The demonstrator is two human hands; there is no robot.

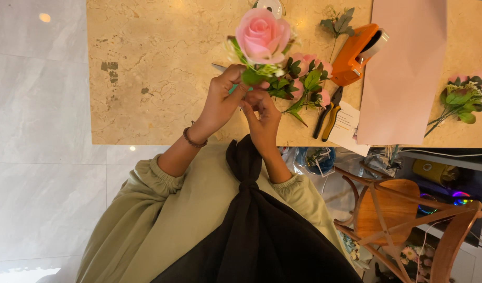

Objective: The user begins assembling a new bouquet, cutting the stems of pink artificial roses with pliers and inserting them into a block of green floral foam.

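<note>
A pink rose (262, 34) with small white blooms and green leaves at its base stands upright over the beige stone table (157, 63). My left hand (220, 99) grips the stem just under the bloom. Right beside it, my right hand (263, 112) pinches the same stem lower down, fingers closed on it. A beaded bracelet (192, 140) sits on my left wrist. More pink flowers with green leaves (306, 84) lie on the table just right of my hands. Something thin and pale pokes out behind my left hand; I cannot tell what it is.
An orange tape dispenser (356, 52) and yellow-handled pliers (329, 112) lie right of the flowers, beside a large pink paper sheet (403, 68) and a white card (348, 126). A leafy sprig (461, 99) lies far right. A wooden chair (398, 215) stands below the table edge.
</note>
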